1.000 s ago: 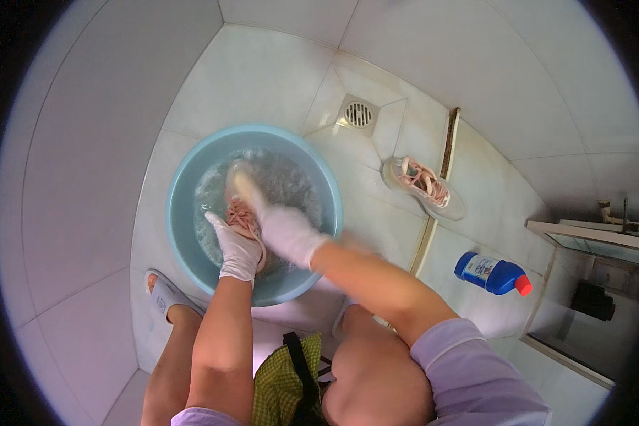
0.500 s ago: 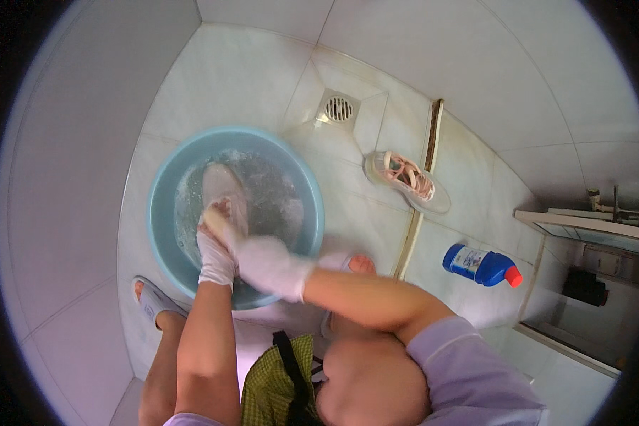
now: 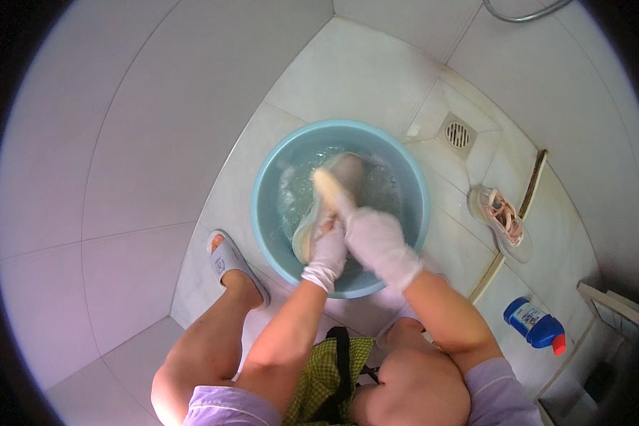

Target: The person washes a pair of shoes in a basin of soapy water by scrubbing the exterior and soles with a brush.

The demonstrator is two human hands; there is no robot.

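A blue plastic basin (image 3: 260,213) of cloudy, sudsy water stands on the tiled floor in front of me. Over the water, a pale shoe (image 3: 348,169) leans on its side, with a strip of its sole showing at the left. My left hand (image 3: 328,254), in a white glove, is closed around the shoe's heel end. In my right hand (image 3: 378,240), also gloved in white, is a pale yellow brush (image 3: 328,186) pressed along the shoe's upper side. Motion smears the brush and right hand, and the bristles are hidden.
Right of the basin, another shoe (image 3: 503,220) with pink laces lies by a raised threshold strip (image 3: 532,184). A blue bottle (image 3: 536,323) with a red cap lies nearer me. A floor drain (image 3: 458,133) sits behind. My slippered foot (image 3: 227,259) is beside the basin.
My view has swung left, so everything sits further right. The shoe has been tipped, baring its sole edge, and the brush has moved up toward the toe. Both hands keep their hold.
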